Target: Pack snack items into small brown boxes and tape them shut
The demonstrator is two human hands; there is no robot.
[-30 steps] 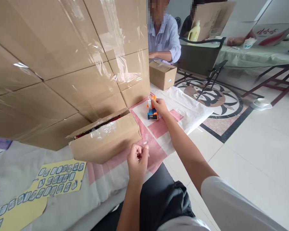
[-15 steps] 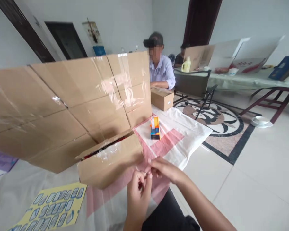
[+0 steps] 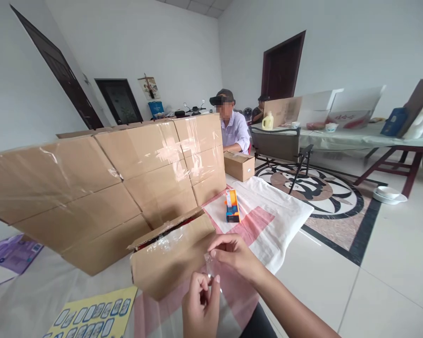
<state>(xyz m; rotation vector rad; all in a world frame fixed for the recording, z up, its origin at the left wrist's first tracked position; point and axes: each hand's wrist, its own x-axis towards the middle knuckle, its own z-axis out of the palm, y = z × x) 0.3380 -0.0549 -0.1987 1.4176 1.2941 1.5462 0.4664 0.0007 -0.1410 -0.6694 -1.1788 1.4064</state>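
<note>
Both my hands pinch a short strip of clear tape (image 3: pixel 210 266) in front of a small cardboard box (image 3: pixel 172 256) with its flap raised. My left hand (image 3: pixel 200 304) grips the strip's lower end with closed fingers. My right hand (image 3: pixel 232 253) pinches the upper end between thumb and fingers. An orange and blue tape dispenser (image 3: pixel 232 205) stands apart on the white and pink cloth (image 3: pixel 271 216), beyond my right hand.
A long row of taped cartons (image 3: pixel 105 183) lies to the left. A yellow sticker sheet (image 3: pixel 91 317) lies at the bottom left. A person in a light shirt (image 3: pixel 232 126) sits behind another box (image 3: pixel 238 165). A folding chair (image 3: pixel 282 148) and a table (image 3: pixel 356 136) stand farther back.
My right hand left the tape dispenser and came back to my left hand, and both now hold the tape strip stretched between them. The camera tilted up.
</note>
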